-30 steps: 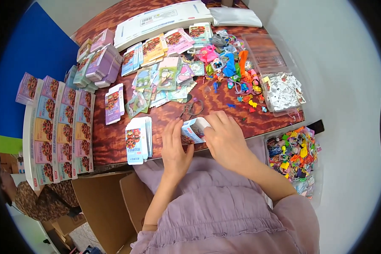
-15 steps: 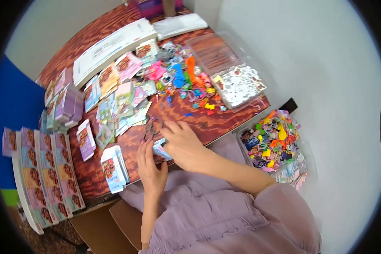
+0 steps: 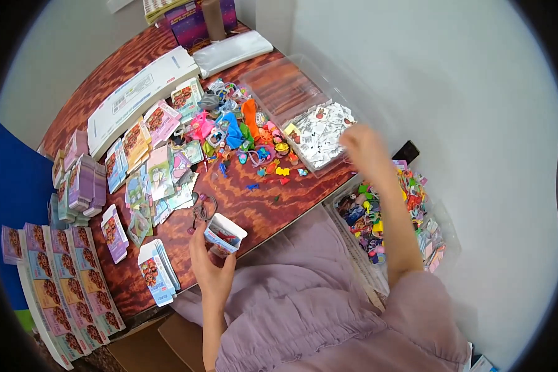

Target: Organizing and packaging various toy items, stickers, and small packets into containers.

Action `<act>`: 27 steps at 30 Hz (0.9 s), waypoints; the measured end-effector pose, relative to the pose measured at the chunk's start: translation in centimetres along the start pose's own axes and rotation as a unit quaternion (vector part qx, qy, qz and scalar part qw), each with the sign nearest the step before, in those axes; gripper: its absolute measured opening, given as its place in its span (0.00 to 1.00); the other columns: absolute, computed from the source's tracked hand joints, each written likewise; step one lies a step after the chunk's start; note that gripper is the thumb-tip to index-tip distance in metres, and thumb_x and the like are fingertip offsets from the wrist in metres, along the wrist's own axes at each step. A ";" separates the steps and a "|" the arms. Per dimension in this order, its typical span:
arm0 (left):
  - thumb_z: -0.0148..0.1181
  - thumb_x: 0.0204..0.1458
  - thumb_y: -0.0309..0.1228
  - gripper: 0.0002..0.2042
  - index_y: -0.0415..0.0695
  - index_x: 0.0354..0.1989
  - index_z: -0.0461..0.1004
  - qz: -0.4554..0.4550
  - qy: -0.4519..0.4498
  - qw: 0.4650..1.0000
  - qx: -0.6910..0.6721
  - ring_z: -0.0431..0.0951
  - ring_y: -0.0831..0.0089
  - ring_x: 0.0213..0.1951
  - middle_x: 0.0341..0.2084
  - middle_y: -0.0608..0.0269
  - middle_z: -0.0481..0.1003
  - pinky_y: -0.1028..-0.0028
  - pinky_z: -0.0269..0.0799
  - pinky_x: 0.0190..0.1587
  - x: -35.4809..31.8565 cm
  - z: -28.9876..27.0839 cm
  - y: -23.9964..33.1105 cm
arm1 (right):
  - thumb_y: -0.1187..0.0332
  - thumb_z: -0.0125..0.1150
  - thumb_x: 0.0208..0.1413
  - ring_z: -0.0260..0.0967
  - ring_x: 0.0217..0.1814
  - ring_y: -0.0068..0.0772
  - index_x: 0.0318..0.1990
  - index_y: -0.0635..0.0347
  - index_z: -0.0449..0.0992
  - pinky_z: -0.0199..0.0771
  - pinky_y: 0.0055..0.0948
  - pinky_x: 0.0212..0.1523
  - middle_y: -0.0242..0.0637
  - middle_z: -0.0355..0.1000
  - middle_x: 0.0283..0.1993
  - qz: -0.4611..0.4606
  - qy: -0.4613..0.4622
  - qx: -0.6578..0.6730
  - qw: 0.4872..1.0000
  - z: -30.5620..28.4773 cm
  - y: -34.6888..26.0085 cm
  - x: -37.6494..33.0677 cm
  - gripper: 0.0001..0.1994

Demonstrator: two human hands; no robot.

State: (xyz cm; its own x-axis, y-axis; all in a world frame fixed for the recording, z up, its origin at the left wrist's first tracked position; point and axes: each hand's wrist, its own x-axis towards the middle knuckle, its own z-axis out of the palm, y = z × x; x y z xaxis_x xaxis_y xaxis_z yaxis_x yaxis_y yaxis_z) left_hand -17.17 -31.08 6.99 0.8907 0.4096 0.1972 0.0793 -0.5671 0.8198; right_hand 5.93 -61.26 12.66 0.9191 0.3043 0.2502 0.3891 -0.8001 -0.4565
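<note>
My left hand [image 3: 209, 270] is closed around a small blue-and-white cardboard box [image 3: 224, 245] near the table's front edge. The box's top is open toward me, and something with red on it shows inside. A thin dark loop [image 3: 206, 206] lies just beyond it. My right hand [image 3: 369, 155] hangs at the right corner of a clear plastic tub [image 3: 304, 93], beside a heap of shiny silver packets [image 3: 322, 133] in it. That hand is smeared by motion, so its fingers and anything in them are unclear.
Colourful small toys [image 3: 242, 127] spread over the table's middle. Flat cards [image 3: 161, 177] and folded blue boxes [image 3: 157, 273] lie left. A long white carton [image 3: 139, 93] stands behind. At far left is a box display [image 3: 68, 291]; right, below the table edge, a toy bin [image 3: 369, 232].
My right hand has left the small box and moved right and away to the clear tub. The box now shows its open top, still in my left hand. The whole view has shifted slightly.
</note>
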 end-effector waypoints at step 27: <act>0.67 0.38 0.19 0.36 0.41 0.62 0.64 -0.028 -0.022 0.999 -0.021 0.73 0.58 0.50 0.50 0.53 0.69 0.66 0.71 0.50 0.3 -0.2 0.8 | 0.70 0.62 0.52 0.66 0.27 0.18 0.30 0.63 0.79 0.63 0.23 0.30 0.30 0.73 0.25 0.097 -0.140 0.201 0.965 0.8 4.1 5.6 0.06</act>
State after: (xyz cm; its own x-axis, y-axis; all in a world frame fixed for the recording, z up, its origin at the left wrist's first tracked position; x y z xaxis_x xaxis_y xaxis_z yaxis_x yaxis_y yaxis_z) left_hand -16.96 -31.31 7.83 0.9046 0.4068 0.1269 0.1119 -0.5140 0.8505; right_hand 12.70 -62.39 11.53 0.9361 0.3408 -0.0875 0.1484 -0.6081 -0.7799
